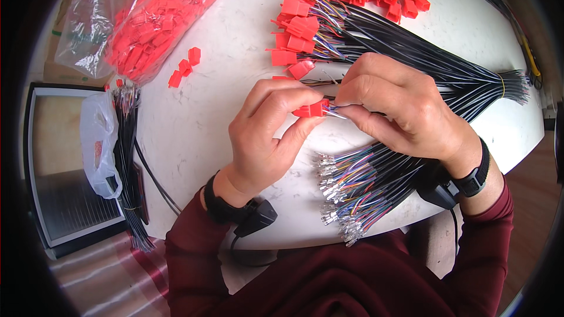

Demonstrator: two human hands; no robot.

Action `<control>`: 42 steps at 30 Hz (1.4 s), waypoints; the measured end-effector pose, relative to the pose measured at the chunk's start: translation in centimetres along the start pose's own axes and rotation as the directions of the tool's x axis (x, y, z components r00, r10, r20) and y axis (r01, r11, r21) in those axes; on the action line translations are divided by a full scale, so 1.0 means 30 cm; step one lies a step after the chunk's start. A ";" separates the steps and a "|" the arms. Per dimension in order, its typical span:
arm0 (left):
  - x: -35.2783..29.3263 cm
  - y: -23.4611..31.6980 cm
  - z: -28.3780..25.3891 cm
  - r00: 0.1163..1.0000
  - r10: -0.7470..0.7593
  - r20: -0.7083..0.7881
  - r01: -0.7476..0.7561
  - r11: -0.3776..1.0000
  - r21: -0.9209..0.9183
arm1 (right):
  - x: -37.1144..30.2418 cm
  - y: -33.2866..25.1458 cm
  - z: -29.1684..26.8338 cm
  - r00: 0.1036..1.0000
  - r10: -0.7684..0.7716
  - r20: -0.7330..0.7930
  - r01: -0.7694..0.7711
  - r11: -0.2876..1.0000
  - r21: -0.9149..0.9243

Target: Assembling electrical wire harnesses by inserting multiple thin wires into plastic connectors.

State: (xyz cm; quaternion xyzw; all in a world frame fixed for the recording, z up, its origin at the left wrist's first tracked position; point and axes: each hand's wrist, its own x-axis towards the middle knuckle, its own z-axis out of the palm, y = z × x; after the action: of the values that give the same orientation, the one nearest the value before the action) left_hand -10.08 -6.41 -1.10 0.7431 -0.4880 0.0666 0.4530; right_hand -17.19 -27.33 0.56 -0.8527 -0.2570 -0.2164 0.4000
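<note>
Left hand (261, 126) pinches a red connector (311, 109) between thumb and fingers above a white table (176, 120) | Right hand (405, 108) grips thin wires (335, 112) at the connector's end, fingertips together | Terminal-tipped cables (376, 179) lie near the front edge, red-capped cables (388, 30) beyond

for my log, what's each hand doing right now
Left hand: closed, holding a red plug.
Right hand: closed, pinching thin wires beside the plug.
</note>
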 end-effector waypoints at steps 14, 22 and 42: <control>0.013 0.018 0.009 1.000 0.026 -0.017 -0.026 1.000 0.014 | -0.001 0.005 0.002 0.995 -0.042 0.088 0.045 0.999 -0.031; 0.014 0.021 0.016 0.999 -0.001 -0.054 0.003 1.000 0.031 | 0.001 0.009 0.003 0.998 0.057 0.011 -0.058 0.996 0.072; -0.003 -0.001 0.005 0.999 -0.019 -0.046 0.019 1.000 0.002 | 0.016 0.033 -0.031 0.846 0.481 0.228 -0.481 0.507 0.715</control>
State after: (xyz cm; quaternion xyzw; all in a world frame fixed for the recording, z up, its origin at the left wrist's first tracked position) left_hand -10.18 -6.46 -1.27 0.7464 -0.4704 0.0802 0.4639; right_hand -16.38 -28.49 0.81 -0.6465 -0.0759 0.0286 0.7586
